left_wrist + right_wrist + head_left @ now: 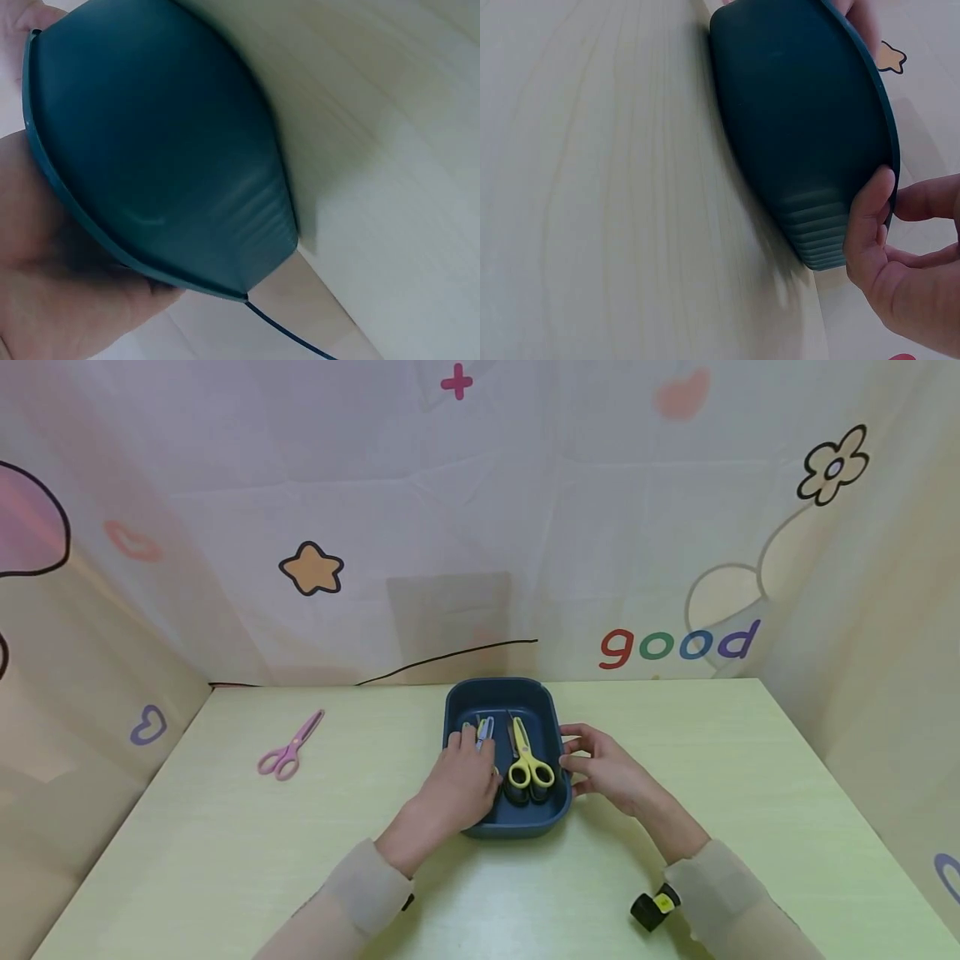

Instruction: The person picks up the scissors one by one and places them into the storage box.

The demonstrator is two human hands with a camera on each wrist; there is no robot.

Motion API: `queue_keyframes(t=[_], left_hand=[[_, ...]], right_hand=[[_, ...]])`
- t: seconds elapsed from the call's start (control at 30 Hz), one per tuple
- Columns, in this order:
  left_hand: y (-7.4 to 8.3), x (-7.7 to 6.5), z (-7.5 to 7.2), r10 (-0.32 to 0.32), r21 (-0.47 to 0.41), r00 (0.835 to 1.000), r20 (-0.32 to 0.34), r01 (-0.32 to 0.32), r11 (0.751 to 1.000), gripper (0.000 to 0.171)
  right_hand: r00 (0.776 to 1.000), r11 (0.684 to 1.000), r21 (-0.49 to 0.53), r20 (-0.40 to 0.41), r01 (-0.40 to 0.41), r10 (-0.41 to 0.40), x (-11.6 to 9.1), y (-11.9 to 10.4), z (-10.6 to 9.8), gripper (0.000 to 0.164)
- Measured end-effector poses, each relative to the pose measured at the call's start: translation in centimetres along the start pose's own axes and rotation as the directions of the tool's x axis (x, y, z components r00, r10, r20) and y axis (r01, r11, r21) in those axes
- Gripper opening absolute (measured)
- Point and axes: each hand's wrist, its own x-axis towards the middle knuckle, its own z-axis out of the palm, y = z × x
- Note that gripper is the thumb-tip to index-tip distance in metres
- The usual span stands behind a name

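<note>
A dark blue bin (506,829) stands on the table near the back edge. My left hand (459,781) reaches in over its left wall, fingers bent round a pair of scissors with pale blades (486,729). The palm hides most of those handles; in the left wrist view the bin's wall hides the fingertips. Beside them in the bin lie yellow-handled scissors (522,752), with black handles partly showing underneath. At the right rim my right hand (606,768) pinches the bin's edge, thumb (870,210) on the outer wall and a finger across the rim.
Pink scissors (291,750) lie on the table (187,852) left of the bin. A small black and yellow device (654,907) sits by the right sleeve. A printed curtain (465,518) rises behind the table and along both sides.
</note>
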Motion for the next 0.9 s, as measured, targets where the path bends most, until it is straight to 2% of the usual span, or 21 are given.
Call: queue_keyframes(t=[0.2,0.37,0.57,0.77,0.9], left_hand=[[-1.1,-0.4,-0.1,0.074,-0.045,0.995,-0.062,-0.077,0.996,0.037],[-1.9,-0.9,-0.5,0.095,-0.097,0.99,-0.104,-0.105,0.99,0.033],[-2.9,-1.5,-0.6,0.083,-0.195,0.985,-0.152,-0.112,0.974,0.026],[-4.5,-2.0,-1.1,0.066,-0.229,0.972,-0.224,-0.118,0.966,0.022],[-5.9,-2.5,-1.3,0.024,-0.246,0.97,-0.241,-0.085,0.966,0.02]], right_hand=[[1.0,1.0,0.006,0.002,0.005,-0.005,0.0,0.0,0.0,0.053],[1.0,1.0,0.003,0.004,0.006,-0.006,0.0,0.0,-0.1,0.053],[1.0,1.0,0.004,0.003,0.001,-0.001,0.1,0.1,0.0,0.052],[1.0,1.0,-0.002,-0.011,-0.01,0.01,0.1,0.2,-0.1,0.051],[1.0,1.0,-0.004,-0.009,-0.01,0.01,0.1,0.2,-0.1,0.052]])
